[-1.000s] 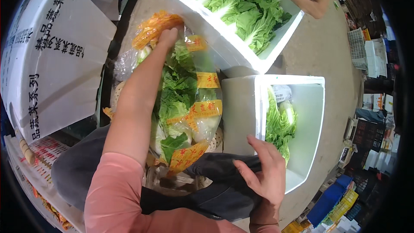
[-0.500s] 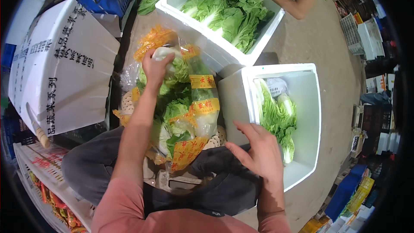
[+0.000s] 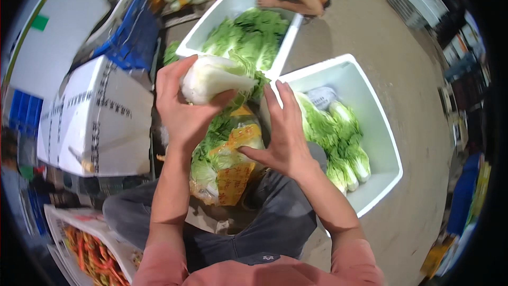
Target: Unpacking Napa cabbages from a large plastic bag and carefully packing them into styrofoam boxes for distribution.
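Note:
My left hand (image 3: 182,103) grips a Chinese cabbage (image 3: 214,79) by its white base, raised in front of me, with its leaves pointing right. My right hand (image 3: 283,132) is held open just right of the leaves, fingers spread and nothing in them. Below, between my knees, sits a clear plastic bag with yellow printed bands (image 3: 235,180), partly hidden by my hands, with more leafy cabbages (image 3: 203,161) in it. To the right, a white foam box (image 3: 378,137) holds several cabbages (image 3: 341,137) and a pale wrapped bundle (image 3: 321,97).
Beyond, a second foam box (image 3: 203,29) is filled with leafy greens (image 3: 246,34); another person's hand (image 3: 267,1) rests at its far rim. At left stand a closed white foam box (image 3: 100,122), a blue crate (image 3: 129,34) and a white container of red peppers (image 3: 92,254).
My left hand has lifted the cabbage out of the bag toward me. My right hand has moved up and left, close to its leaves. The view has shifted.

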`<state>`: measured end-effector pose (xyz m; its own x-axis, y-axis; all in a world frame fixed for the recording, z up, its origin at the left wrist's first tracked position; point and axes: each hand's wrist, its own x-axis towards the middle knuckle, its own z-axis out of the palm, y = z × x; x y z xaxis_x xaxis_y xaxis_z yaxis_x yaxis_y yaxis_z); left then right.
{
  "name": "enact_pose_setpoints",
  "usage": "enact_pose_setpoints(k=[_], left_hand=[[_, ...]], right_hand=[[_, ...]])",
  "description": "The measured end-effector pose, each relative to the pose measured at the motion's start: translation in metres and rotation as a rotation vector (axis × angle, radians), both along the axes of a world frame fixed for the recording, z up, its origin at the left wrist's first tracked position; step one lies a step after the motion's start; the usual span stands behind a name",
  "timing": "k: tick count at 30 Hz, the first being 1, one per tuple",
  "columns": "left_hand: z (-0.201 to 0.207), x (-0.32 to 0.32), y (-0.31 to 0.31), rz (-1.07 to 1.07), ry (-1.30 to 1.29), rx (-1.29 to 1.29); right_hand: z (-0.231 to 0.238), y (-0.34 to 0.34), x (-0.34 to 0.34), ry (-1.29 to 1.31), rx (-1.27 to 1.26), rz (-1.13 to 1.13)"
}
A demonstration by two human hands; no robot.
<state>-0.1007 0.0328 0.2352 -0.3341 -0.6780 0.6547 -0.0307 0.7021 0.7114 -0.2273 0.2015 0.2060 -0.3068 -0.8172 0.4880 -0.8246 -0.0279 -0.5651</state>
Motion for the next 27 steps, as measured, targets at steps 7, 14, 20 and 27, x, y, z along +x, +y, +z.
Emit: enact_pose_setpoints(k=[7,14,20,27], left_hand=[[0.052,-0.086,0.08,-0.394,0.203,0.445],[0.026,-0.221,0.12,-0.545,0.151,0.39],[-0.039,-0.268,0.123,-0.76,-0.035,0.363],[-0.203,-0.244,0.106,-0.797,-1.221,-0.557]], right_hand=[[0.007,0.02,-0.018,0.175,-0.284,-0.43],[-0.022,0.063,-0.139,0.48,-0.403,-0.727],[-0.07,0.107,-0.187,0.231,-0.244,-0.845],[-0.132,0.13,-0.245,-0.263,0.131,-0.606]])
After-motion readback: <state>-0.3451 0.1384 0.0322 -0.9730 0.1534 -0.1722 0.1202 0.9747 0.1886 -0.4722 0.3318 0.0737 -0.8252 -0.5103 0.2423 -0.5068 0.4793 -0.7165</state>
